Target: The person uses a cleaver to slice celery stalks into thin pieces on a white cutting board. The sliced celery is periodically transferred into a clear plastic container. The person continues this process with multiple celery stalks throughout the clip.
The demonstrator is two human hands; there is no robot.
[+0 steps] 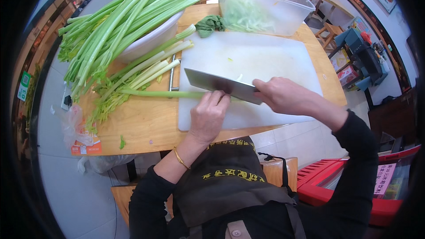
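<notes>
My left hand [210, 114] presses a long celery stalk [159, 94] onto the white cutting board [282, 56]. My right hand [279, 94] grips the handle of a cleaver [222, 84], whose broad blade stands at a slant against my left fingertips, over the stalk. Small green and pale scraps lie on the board behind the blade. Left of the board, more celery stalks [142, 68] rest with their leafy ends on the table. A heap of celery [116, 23] fills a white basin [152, 41] at the back left.
A clear plastic tub [265, 10] holding cut green pieces stands behind the board, beside a crumpled green cloth [210, 26]. A plastic bag [78, 126] lies at the left end of the wooden table [142, 119]. A red-framed freezer [318, 186] stands at the lower right.
</notes>
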